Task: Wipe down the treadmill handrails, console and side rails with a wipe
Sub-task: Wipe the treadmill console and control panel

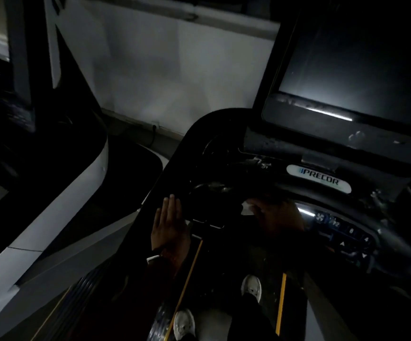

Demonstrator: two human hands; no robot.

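The scene is dim. I stand on a black Precor treadmill, facing its console (pixel 317 178) and dark screen (pixel 352 77). My left hand (pixel 170 222) lies flat with straight fingers on the console's left arm (pixel 175 168). My right hand (pixel 275 215) presses a white wipe (pixel 247 207) against the console's lower curved front, left of the lit button panel (pixel 347 235). Most of the wipe is hidden under the hand. How the right fingers lie is hard to make out in the dark.
A second machine with white side panels (pixel 59 203) stands close on the left. A pale wall (pixel 170 70) with a cable and socket is ahead. My two white shoes (pixel 251 287) stand on the belt between yellow-edged side rails (pixel 187 279).
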